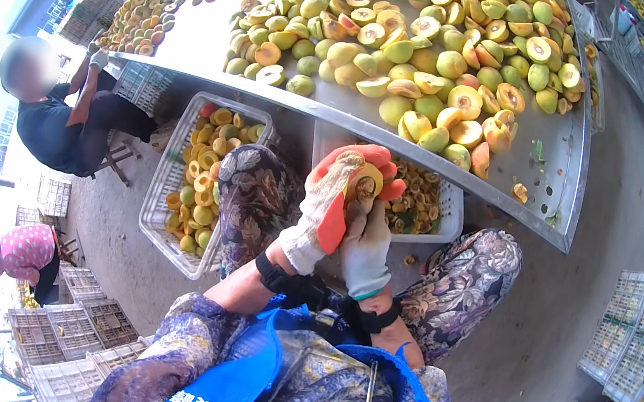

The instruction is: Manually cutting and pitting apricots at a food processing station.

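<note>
My left hand (328, 202), in a knitted glove with an orange-red rubber coating, grips a halved stone fruit (372, 176), its cut face up and brown at the centre. My right hand (369, 248), in a whitish glove with brown-stained fingers, presses against the near side of that half. Whether a tool sits inside the right hand is hidden. Both hands are above my lap, just short of the metal table (370, 127). On the table lies a large heap of halved stone fruit (407, 45), many with the stone showing.
A white plastic crate (154, 201) of pitted halves stands left of my knee. Under the table edge, another crate (452, 217) contains small brown pieces, probably stones. One person (59, 118) sits at the table's left; another person (27, 250) bends farther back. Stacked crates (630, 334) line the right.
</note>
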A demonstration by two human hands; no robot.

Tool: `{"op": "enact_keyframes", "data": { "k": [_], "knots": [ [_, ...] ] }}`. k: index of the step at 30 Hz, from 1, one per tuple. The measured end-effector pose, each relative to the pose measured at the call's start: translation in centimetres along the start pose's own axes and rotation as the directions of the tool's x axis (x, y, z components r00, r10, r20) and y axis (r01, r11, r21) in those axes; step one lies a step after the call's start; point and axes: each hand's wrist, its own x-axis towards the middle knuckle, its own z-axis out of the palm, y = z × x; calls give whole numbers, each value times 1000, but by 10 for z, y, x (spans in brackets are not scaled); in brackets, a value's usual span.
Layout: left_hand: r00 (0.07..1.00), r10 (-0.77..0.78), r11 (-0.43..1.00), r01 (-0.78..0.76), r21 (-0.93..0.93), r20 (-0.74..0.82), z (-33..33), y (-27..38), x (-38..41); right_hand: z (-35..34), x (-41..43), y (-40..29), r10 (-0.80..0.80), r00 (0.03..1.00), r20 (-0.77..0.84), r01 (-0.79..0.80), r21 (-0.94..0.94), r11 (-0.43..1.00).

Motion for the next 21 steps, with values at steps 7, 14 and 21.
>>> {"op": "enact_keyframes", "data": {
  "k": [7,14,21],
  "knots": [
    [999,-28,998,26,60,31,2,4,-3,-2,-4,-6,145,986,82,-152,86,985],
    [997,-66,988,61,139,27,-4,7,7,-6,4,-2,263,927,268,-322,208,924],
    [991,-119,959,99,265,60,4,13,9,-24,-3,0,-8,959,283,37,-99,994]
  ]
}}
